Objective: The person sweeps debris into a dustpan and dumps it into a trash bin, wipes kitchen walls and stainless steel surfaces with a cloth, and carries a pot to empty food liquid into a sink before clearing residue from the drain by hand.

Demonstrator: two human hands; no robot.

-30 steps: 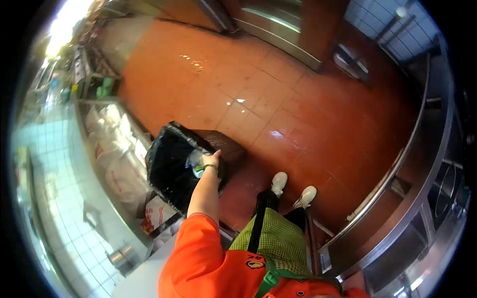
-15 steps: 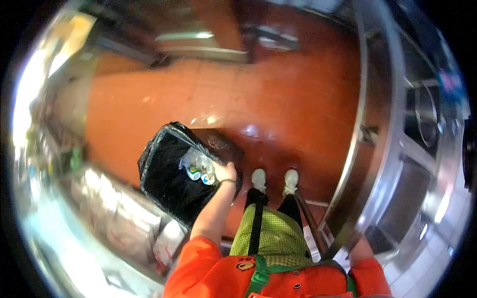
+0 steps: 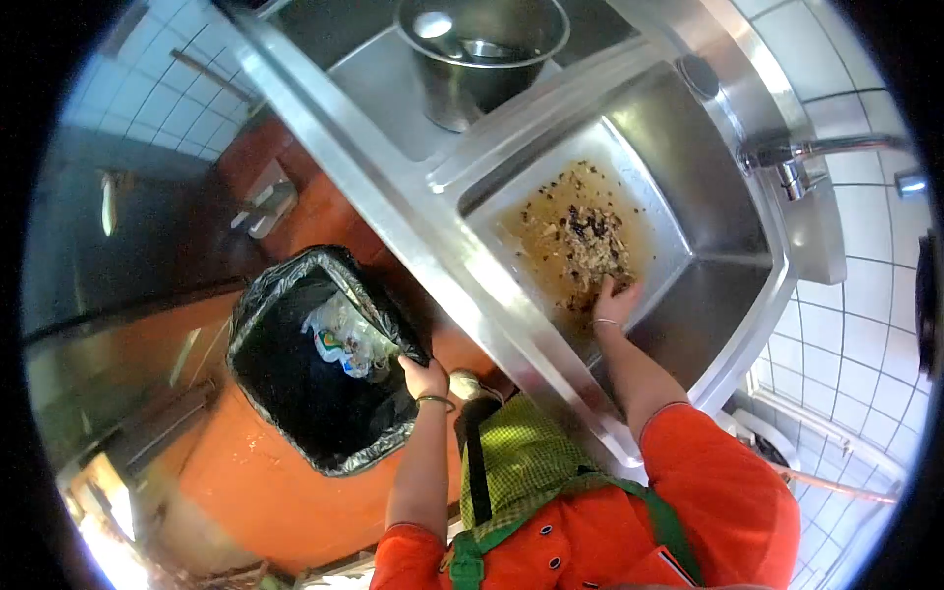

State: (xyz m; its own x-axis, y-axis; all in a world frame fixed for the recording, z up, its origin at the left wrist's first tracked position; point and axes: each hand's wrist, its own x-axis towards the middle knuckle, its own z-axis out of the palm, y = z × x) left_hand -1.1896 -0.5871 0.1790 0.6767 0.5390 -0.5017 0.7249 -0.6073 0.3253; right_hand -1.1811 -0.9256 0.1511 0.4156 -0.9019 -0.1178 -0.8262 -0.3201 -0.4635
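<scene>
My left hand (image 3: 425,377) is closed on the rim of a trash bin lined with a black bag (image 3: 258,329), with crumpled clear plastic and printed wrappers (image 3: 346,336) inside. In the steel sink basin (image 3: 713,305), my right hand (image 3: 618,302) reaches down to a pile of wet food scraps (image 3: 595,241). Its fingers are bent into the near edge of the pile, and their tips are partly hidden. Brownish water surrounds the scraps on the basin floor.
A large steel pot (image 3: 457,93) stands in the neighbouring sink section. A faucet (image 3: 816,149) is mounted at the right rim, by a white tiled wall (image 3: 846,324). Below lies an orange-red floor (image 3: 265,501); the sink's front edge (image 3: 413,251) runs diagonally between bin and basin.
The view has swung right towards the sink. My left hand still holds the bin, now beside the sink front. My right hand has come into the basin, at the scraps.
</scene>
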